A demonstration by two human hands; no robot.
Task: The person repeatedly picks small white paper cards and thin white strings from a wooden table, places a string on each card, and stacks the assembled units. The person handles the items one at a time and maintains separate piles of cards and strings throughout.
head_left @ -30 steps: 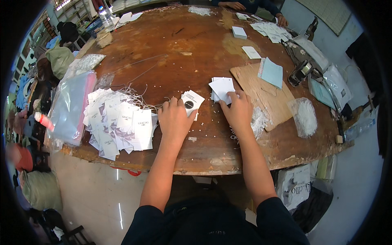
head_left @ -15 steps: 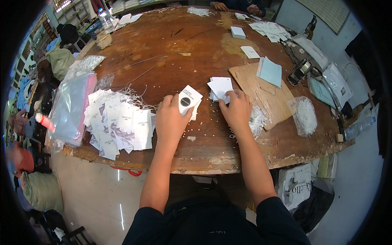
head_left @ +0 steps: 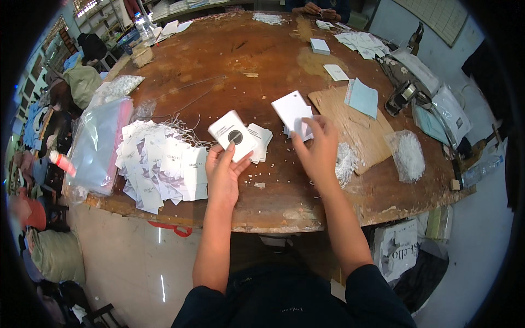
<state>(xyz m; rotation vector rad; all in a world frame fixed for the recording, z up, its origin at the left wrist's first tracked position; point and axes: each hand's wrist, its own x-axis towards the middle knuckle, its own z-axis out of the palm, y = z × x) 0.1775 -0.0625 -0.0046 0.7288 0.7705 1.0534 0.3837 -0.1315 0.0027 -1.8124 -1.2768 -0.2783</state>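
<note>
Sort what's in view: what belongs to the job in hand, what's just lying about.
In use, apparently:
black-circled white card, in the left hand
punched white card, in the right hand

Lying about, seemingly:
light-blue notebook
brown board
plastic bottle

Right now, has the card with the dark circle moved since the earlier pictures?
Yes, to the left: the card, held in the left hand, is now farther from the wooden board.

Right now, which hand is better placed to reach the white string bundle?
Right hand, I'd judge: it is close beside the white string bundle, while the left hand is farther across, by the strung tags. Both hold white cards, so the right would likely need freeing first.
</note>
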